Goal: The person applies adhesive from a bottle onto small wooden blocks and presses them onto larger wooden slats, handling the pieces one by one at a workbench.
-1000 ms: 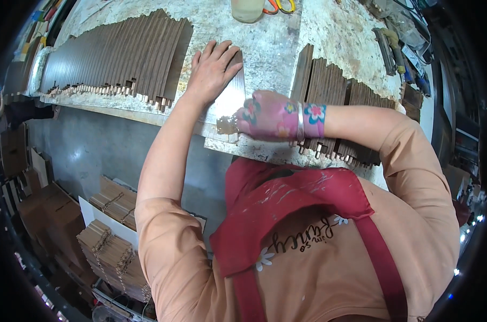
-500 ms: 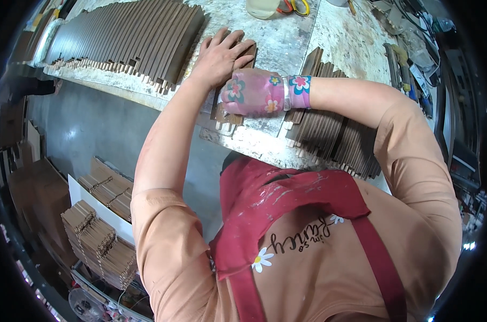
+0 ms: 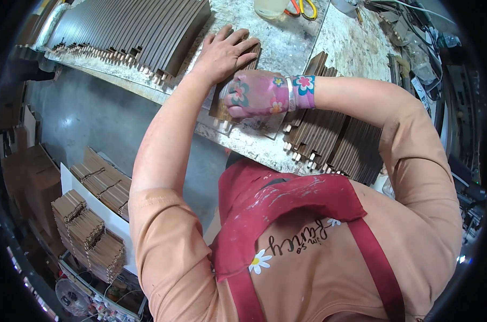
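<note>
My bare left hand (image 3: 224, 56) lies flat with fingers spread on the far part of a dark brown wooden board (image 3: 220, 107). Pale dowel pegs (image 3: 222, 125) stick out of the board's near end. Over the middle of the same board, my right hand (image 3: 257, 94) is closed, in a pink flowered glove; whatever its curled fingers hold is hidden beneath it. Right of it, partly under my forearm, a row of similar dark brown wooden pieces (image 3: 321, 129) with pale pegs lies on the worktable (image 3: 289, 48).
A long row of brown boards (image 3: 131, 32) with pegs fills the table's far left. A translucent tub (image 3: 270, 7) and scissors with orange and yellow handles (image 3: 308, 9) sit at the far edge. Stacked brown pieces (image 3: 88, 231) stand low at the left, beyond the floor (image 3: 88, 118).
The view has shifted slightly. My left hand stays spread on the board, and my closed right hand remains over its middle with little visible movement.
</note>
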`<state>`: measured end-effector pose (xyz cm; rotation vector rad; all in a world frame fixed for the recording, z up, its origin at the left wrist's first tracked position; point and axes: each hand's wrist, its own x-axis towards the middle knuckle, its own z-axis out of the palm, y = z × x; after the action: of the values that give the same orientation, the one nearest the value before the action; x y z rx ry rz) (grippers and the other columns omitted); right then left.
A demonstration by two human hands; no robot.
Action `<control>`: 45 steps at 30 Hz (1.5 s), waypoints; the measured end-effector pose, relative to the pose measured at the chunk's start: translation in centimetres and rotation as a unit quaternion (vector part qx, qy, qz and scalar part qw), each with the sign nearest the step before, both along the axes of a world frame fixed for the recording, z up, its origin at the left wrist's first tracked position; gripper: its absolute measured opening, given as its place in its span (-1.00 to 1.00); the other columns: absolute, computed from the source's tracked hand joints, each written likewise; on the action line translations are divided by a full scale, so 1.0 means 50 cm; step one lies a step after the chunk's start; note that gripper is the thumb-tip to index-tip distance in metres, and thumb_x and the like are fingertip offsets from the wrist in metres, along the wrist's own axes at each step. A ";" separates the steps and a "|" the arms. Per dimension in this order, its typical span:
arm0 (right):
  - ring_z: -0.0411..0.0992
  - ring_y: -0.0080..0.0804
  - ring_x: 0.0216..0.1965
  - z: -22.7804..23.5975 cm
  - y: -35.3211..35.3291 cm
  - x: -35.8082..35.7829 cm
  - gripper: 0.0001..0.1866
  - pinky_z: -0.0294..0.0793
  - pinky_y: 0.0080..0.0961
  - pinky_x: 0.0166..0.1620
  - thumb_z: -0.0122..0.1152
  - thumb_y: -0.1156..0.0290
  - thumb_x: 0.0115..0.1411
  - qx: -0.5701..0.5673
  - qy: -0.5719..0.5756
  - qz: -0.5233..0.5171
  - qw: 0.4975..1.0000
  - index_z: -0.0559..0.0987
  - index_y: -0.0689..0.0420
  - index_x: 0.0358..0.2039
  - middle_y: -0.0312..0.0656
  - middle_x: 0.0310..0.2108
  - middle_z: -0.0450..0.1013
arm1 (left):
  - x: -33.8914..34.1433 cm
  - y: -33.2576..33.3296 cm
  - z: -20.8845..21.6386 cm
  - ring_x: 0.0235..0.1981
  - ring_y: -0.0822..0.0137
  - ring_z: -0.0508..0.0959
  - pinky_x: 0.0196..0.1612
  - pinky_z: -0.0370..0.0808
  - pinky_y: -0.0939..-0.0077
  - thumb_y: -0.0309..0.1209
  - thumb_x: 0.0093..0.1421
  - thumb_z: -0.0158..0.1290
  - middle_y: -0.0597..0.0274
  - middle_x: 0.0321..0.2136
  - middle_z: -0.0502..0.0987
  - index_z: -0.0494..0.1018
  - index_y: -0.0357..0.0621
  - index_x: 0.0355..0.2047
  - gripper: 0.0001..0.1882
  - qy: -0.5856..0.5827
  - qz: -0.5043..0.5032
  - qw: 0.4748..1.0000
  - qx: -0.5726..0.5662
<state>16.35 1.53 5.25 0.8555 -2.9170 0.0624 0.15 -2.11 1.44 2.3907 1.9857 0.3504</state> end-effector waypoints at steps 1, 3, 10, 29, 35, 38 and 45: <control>0.47 -0.33 -0.26 -0.002 0.004 -0.008 -0.80 0.50 -0.33 -0.25 0.11 0.28 0.06 -0.038 0.017 0.010 0.999 0.47 -0.01 -0.28 -0.28 -0.30 0.40 | -0.002 -0.001 -0.002 0.35 0.04 0.13 0.31 0.09 -0.08 0.06 0.35 -0.18 0.31 0.27 0.27 0.31 0.39 0.23 -0.52 0.001 -0.003 1.000 -0.003; 0.46 -0.32 -0.26 -0.006 -0.003 0.001 -0.80 0.49 -0.34 -0.24 0.11 0.26 0.07 -0.017 0.019 -0.003 1.000 0.46 -0.02 -0.28 -0.27 -0.27 0.40 | -0.005 -0.002 -0.005 0.35 0.02 0.13 0.31 0.08 -0.08 0.05 0.35 -0.18 0.30 0.28 0.27 0.31 0.38 0.23 -0.52 -0.010 -0.001 1.000 -0.004; 0.45 -0.32 -0.31 0.003 -0.001 -0.004 -0.87 0.49 -0.34 -0.27 0.11 0.26 0.09 -0.051 0.019 -0.010 0.998 0.46 -0.01 -0.37 -0.29 -0.34 0.39 | -0.002 0.003 -0.009 0.35 0.01 0.13 0.31 0.07 -0.06 0.04 0.34 -0.16 0.30 0.28 0.26 0.31 0.39 0.23 -0.53 -0.037 0.001 0.999 -0.012; 0.47 -0.28 -0.38 0.009 0.002 0.027 -0.88 0.49 -0.30 -0.36 0.11 0.30 0.09 -0.012 -0.047 -0.066 0.997 0.43 0.00 -0.36 -0.25 -0.45 0.38 | -0.004 0.004 -0.005 0.31 -0.01 0.18 0.29 0.13 -0.02 0.02 0.33 -0.13 0.31 0.26 0.26 0.32 0.33 0.23 -0.52 -0.048 -0.014 0.999 0.000; 0.47 -0.21 -0.40 -0.005 0.006 0.007 -0.86 0.50 -0.31 -0.35 0.10 0.33 0.12 -0.049 -0.017 -0.051 0.997 0.45 0.09 -0.34 -0.19 -0.45 0.43 | -0.006 0.003 -0.010 0.30 -0.02 0.18 0.30 0.13 0.01 0.02 0.33 -0.14 0.30 0.27 0.26 0.32 0.32 0.23 -0.51 -0.045 -0.014 0.999 -0.004; 0.48 -0.24 -0.38 -0.012 0.004 0.015 -0.84 0.49 -0.31 -0.36 0.12 0.30 0.11 -0.048 -0.001 -0.035 0.998 0.46 0.07 -0.34 -0.22 -0.41 0.44 | -0.005 0.005 -0.008 0.31 -0.03 0.18 0.31 0.13 0.03 0.03 0.32 -0.13 0.29 0.27 0.27 0.33 0.30 0.22 -0.51 -0.045 -0.011 0.999 -0.001; 0.53 -0.17 -0.32 -0.016 0.008 0.016 -0.86 0.52 -0.24 -0.29 0.13 0.30 0.09 -0.085 -0.051 -0.068 0.993 0.54 0.07 -0.42 -0.17 -0.42 0.47 | 0.003 0.001 0.012 0.33 -0.02 0.15 0.33 0.09 0.04 0.05 0.33 -0.14 0.29 0.29 0.25 0.32 0.28 0.24 -0.49 -0.051 -0.002 0.998 -0.031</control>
<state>17.17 1.93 4.47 0.6438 -3.0010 0.3484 0.29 -2.07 2.05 2.2897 1.9191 0.3964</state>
